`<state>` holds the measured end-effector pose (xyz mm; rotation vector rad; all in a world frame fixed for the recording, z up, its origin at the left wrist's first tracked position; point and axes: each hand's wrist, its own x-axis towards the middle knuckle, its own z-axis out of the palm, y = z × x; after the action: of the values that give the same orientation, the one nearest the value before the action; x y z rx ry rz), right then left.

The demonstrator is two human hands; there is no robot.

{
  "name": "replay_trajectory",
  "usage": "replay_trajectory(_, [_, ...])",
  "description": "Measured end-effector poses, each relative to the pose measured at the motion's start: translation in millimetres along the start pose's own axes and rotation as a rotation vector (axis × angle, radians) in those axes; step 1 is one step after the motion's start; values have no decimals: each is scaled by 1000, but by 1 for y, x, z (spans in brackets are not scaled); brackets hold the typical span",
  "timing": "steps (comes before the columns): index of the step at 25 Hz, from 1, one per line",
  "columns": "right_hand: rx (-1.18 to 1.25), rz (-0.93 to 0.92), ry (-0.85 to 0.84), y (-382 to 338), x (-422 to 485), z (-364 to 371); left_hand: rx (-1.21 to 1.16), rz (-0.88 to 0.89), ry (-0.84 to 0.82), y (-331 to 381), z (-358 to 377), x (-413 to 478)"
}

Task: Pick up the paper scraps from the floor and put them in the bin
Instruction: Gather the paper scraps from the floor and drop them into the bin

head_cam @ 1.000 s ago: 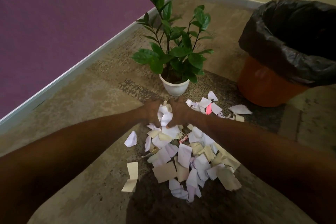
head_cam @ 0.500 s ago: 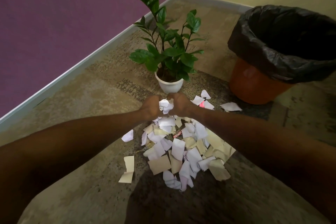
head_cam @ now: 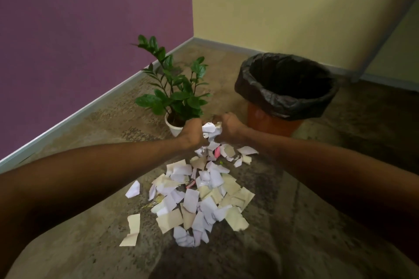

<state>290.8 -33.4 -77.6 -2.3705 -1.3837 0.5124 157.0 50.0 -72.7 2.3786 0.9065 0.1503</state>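
Left hand [head_cam: 192,132] and right hand [head_cam: 230,127]: both closed, pressed together around a crumpled wad of paper scraps [head_cam: 210,130], held above the floor, left of the bin [head_cam: 272,121]. Bin: orange, lined with a black bag [head_cam: 285,102]. Loose scrap pile [head_cam: 199,197]: on carpet [head_cam: 90,244], near side of bin. Potted plant [head_cam: 175,97]: left of bin.

Scraps [head_cam: 195,201] lie on the floor [head_cam: 90,244] before the plant [head_cam: 176,97], bin [head_cam: 285,88] seemingly rightward.
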Motion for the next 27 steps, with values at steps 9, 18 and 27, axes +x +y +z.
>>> replay_trajectory(9, [19,-83,412,16,-9,-136,-20,279,292,120,-53,35])
replay_trajectory(18, [157,-152,785,67,-10,-189,-59,473,414,201,-50,94])
replay_trajectory(27, [91,170,585,144,7,-170,22,432,156,220,10,141])
